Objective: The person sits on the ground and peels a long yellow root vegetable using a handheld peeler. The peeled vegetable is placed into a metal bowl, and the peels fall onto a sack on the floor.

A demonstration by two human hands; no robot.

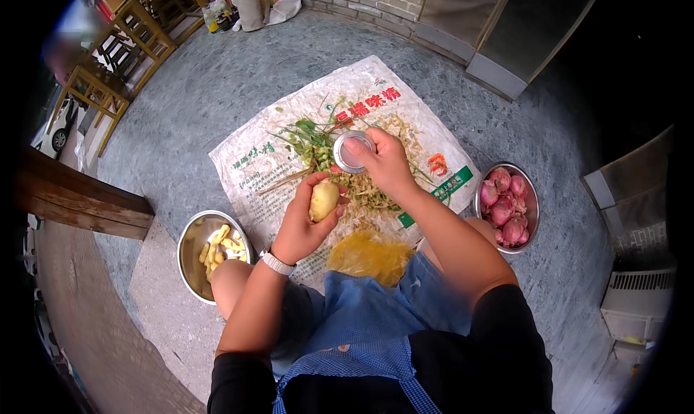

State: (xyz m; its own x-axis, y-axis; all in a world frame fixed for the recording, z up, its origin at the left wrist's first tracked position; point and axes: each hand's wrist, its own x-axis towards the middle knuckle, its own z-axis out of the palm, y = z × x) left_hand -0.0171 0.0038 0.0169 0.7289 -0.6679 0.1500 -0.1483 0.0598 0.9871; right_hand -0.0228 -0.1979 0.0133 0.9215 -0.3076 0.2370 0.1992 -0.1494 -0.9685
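Note:
My left hand [298, 221] holds a peeled, pale yellow piece of ginger root [324, 200] upright between fingers and thumb. In my right hand [389, 167] is a round metal lid [351, 159], its rim tilted towards the ginger but apart from it. Below both hands, brown peelings [374, 194] and green stems with leaves [312, 143] are heaped on a spread white woven sack [255, 121] that bears printing. By my left knee stands a steel bowl [187, 259] with several peeled ginger pieces [217, 246]. A second steel bowl [534, 202], to the right, holds red-skinned onions or shallots [501, 208].
A crumpled yellow plastic bag [371, 257] lies between my knees. A wooden post [87, 197] rises at the left. Wooden stools or frames [141, 34] stand at the far left. Metal-clad doors [488, 40] and a brick wall [374, 5] border the grey floor [217, 78].

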